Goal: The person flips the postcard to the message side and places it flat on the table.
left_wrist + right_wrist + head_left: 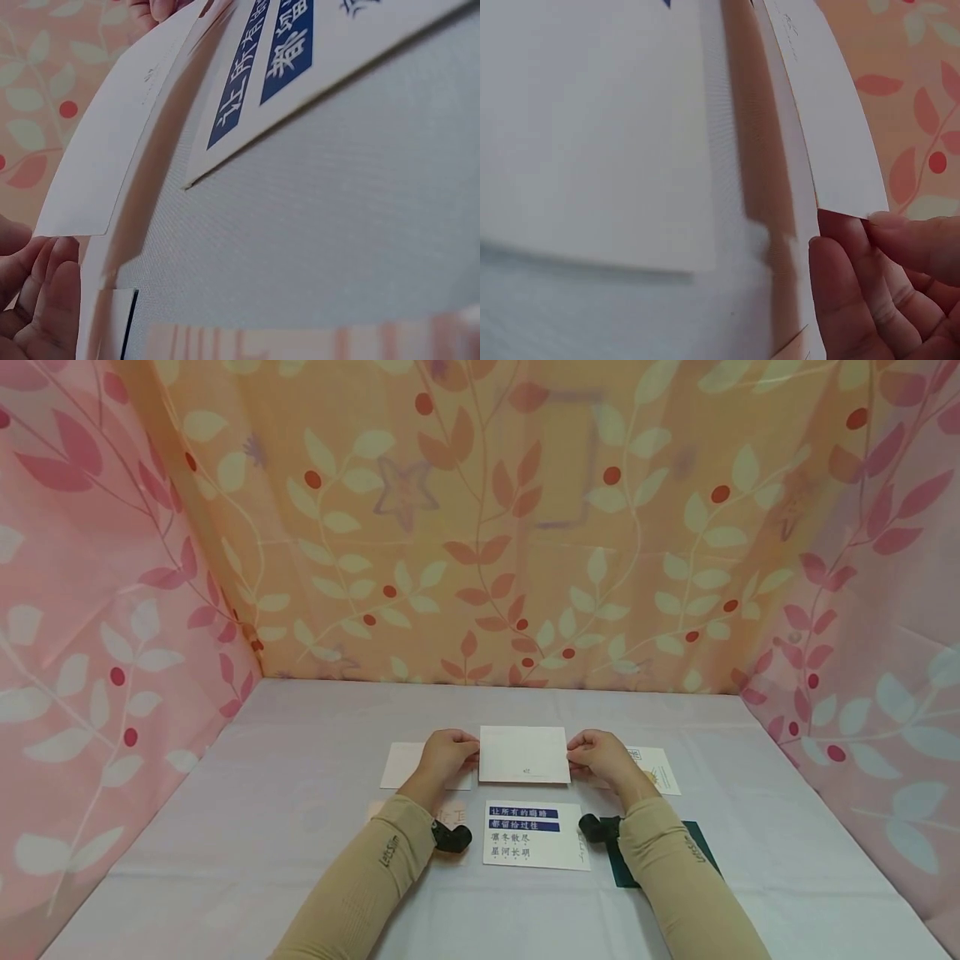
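Note:
A white card (pixel 524 755) with a tiny mark near its lower edge is held between both hands. My left hand (pixel 448 755) pinches its left edge. At its right edge, thumb and fingers of my right hand (pixel 602 755) pinch the card. Both wrist views show the card raised at a tilt over the cloth, casting a shadow beneath. Just nearer to me lies a card with blue bands and printed characters (pixel 525 847). Behind the left hand is a pale card (pixel 400 764); behind the right, a white card with a small yellow picture (pixel 665 770), partly covered.
A dark green card (pixel 626 868) lies under the right forearm, and a pale card with reddish characters (pixel 455 812) is partly hidden by the left one. White cloth (pixel 225 860) covers the table. Patterned curtains (pixel 480 568) enclose the back and both sides.

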Available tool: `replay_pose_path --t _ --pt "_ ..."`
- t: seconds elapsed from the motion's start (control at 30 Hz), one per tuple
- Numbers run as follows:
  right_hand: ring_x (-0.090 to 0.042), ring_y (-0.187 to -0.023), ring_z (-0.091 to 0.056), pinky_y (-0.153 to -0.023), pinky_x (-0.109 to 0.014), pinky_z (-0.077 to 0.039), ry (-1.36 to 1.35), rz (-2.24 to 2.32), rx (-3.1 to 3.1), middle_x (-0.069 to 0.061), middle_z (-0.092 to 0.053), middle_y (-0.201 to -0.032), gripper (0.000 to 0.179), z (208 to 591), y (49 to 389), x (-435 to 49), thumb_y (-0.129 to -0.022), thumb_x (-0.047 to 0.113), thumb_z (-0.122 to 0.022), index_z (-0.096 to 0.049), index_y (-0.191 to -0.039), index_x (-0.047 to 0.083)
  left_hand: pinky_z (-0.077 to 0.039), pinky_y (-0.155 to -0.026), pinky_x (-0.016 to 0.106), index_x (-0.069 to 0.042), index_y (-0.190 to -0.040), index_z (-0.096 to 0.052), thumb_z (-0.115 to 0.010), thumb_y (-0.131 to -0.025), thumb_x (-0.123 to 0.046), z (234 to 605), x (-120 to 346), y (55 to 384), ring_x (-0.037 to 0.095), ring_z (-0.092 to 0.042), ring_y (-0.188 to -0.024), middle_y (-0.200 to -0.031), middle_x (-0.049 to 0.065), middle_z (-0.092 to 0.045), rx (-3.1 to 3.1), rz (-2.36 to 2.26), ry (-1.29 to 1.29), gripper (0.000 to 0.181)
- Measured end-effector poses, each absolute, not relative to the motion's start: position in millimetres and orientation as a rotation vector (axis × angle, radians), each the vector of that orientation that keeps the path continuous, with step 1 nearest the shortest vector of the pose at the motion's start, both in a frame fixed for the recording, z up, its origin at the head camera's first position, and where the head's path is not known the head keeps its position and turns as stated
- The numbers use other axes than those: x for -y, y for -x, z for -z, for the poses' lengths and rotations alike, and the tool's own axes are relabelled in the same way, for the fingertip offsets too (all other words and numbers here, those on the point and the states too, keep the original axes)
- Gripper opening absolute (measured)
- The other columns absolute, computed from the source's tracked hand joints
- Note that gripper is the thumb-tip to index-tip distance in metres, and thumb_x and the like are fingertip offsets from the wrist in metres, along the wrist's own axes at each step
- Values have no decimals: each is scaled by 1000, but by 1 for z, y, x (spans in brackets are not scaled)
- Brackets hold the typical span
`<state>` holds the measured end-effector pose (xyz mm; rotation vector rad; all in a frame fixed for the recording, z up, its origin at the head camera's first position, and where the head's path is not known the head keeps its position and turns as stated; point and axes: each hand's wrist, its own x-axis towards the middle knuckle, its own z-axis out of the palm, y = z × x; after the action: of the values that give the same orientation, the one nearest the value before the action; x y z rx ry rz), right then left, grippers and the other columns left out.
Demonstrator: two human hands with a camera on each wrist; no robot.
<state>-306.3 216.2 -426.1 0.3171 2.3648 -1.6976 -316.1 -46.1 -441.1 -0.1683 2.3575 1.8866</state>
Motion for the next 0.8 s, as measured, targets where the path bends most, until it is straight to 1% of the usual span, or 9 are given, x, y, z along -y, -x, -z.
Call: replay_pose_path --t 0.37,0.57,0.8 --pt "-21 -72 -58 -68 -30 -54 -303 1596 -2434 -12 -61 -84 12 425 305 -216 -88 8 -59 -60 -96 0 -53 -62 25 1 -90 -67 -59 -87 -11 438 45 315 15 -62 -68 -78 11 -65 -2255 -1870 226 14" --pt "-20 -70 -58 -67 -30 -54 -312 1581 -2420 -12 -60 -83 13 427 305 -217 -88 10 -59 -60 -95 -1 -53 -60 25 3 -91 -66 -57 -87 -10 439 45 315 15 -64 -66 -77 11 -66 -2254 -1881 218 17" --pt "-17 -67 -59 -63 -28 -53 -284 1538 -2428 -10 -62 -80 14 432 305 -218 -88 12 -59 -60 -94 -1 -53 -62 24 2 -91 -65 -55 -89 -14 440 45 313 15 -65 -68 -81 11 -66 -2239 -1869 251 18"
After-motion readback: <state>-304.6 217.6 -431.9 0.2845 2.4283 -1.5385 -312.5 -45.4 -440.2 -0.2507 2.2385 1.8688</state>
